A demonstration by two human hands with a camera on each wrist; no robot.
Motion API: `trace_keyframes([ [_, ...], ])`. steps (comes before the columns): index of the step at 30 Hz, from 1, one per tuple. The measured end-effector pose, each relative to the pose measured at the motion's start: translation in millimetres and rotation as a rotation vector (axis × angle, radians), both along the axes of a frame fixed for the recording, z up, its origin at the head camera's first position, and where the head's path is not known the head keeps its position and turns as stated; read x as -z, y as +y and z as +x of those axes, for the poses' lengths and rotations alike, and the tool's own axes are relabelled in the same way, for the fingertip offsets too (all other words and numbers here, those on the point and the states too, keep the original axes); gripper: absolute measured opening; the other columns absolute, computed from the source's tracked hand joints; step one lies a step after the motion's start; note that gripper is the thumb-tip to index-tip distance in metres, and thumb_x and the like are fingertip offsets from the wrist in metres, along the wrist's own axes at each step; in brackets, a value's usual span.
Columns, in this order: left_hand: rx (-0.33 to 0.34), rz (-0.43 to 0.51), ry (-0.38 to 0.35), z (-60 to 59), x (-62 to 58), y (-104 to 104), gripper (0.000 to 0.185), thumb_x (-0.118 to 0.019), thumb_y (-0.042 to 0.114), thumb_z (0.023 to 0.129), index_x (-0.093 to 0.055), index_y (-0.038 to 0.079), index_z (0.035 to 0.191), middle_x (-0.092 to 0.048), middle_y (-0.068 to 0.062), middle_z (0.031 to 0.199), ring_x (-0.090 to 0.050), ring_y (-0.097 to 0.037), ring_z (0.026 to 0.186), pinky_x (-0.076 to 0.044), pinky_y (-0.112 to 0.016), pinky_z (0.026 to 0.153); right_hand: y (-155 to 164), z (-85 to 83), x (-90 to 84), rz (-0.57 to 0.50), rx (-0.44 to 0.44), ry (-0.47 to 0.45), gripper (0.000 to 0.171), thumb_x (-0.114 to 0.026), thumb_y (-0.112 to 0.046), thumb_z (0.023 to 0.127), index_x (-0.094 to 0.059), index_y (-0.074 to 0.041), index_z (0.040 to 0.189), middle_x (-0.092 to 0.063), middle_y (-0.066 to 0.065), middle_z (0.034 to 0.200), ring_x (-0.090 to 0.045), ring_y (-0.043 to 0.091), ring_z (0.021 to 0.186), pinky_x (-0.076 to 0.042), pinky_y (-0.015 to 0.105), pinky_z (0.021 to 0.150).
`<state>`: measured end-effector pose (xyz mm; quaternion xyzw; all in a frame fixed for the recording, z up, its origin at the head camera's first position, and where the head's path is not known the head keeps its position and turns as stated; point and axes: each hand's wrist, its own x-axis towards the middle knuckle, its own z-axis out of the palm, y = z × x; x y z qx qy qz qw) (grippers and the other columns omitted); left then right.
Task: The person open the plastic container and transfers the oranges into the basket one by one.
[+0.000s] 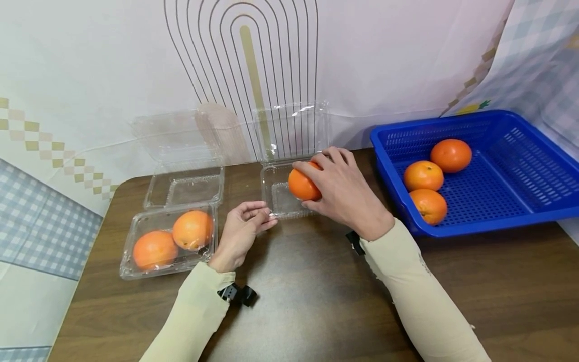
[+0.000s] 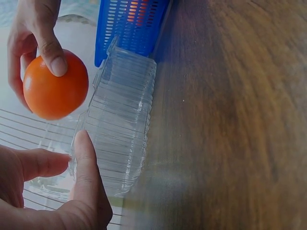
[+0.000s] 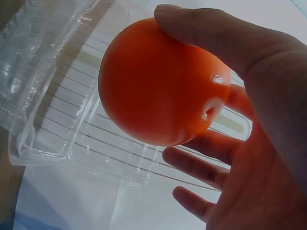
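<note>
My right hand (image 1: 346, 191) grips an orange (image 1: 302, 185) over an open clear plastic clamshell box (image 1: 296, 214) near the wall. In the right wrist view the thumb lies across the top of the fruit, with fingers curled beneath it. At the box's front left corner, my left hand (image 1: 242, 229) pinches the rim between thumb and forefinger (image 2: 86, 155). The left wrist view has the orange higher than the rim of the box. The box's hinged lid (image 1: 294, 130) stands raised against the wall.
A blue plastic basket (image 1: 457, 230) on the right holds three oranges. To the left, a clear box (image 1: 169, 271) contains two oranges (image 1: 155, 250), and another open clear box (image 1: 181, 176) stands behind it. A patterned covering (image 1: 384, 60) hangs behind the wooden table (image 1: 294, 301).
</note>
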<state>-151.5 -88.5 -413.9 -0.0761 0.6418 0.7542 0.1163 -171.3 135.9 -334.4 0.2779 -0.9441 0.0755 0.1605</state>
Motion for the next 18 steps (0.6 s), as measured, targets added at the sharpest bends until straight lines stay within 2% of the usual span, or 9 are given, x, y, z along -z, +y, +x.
trace_keyframes([
  [7,0.006,0.001,0.005,-0.4,-0.1,0.1,0.034,-0.055,-0.004,0.101,-0.050,-0.011,0.133,-0.061,-0.017,0.110,-0.071,-0.013,0.086,-0.066,-0.035,0.093,1.9,5.0,-7.4,-0.015,0.000,-0.011,0.068,-0.088,-0.042,0.077,-0.062,-0.020,0.136,-0.066,0.011,0.123,-0.050,0.034,0.120,-0.041,0.056,0.111],
  [13,-0.001,-0.004,-0.011,0.0,0.9,-0.4,0.033,-0.056,-0.003,0.101,-0.050,-0.011,0.133,-0.062,-0.012,0.105,-0.071,-0.013,0.084,-0.065,-0.037,0.095,2.5,8.0,-9.2,-0.015,0.000,-0.020,0.068,-0.088,-0.042,0.078,-0.061,-0.020,0.137,-0.066,0.012,0.123,-0.049,0.034,0.120,-0.042,0.057,0.109],
  [18,-0.002,0.009,0.004,-1.7,1.9,-0.4,0.033,-0.055,-0.004,0.101,-0.050,-0.012,0.133,-0.062,-0.012,0.104,-0.071,-0.013,0.084,-0.066,-0.037,0.093,3.1,8.0,-12.4,-0.021,-0.003,-0.012,0.067,-0.089,-0.040,0.078,-0.061,-0.020,0.136,-0.066,0.012,0.122,-0.050,0.034,0.119,-0.042,0.056,0.108],
])
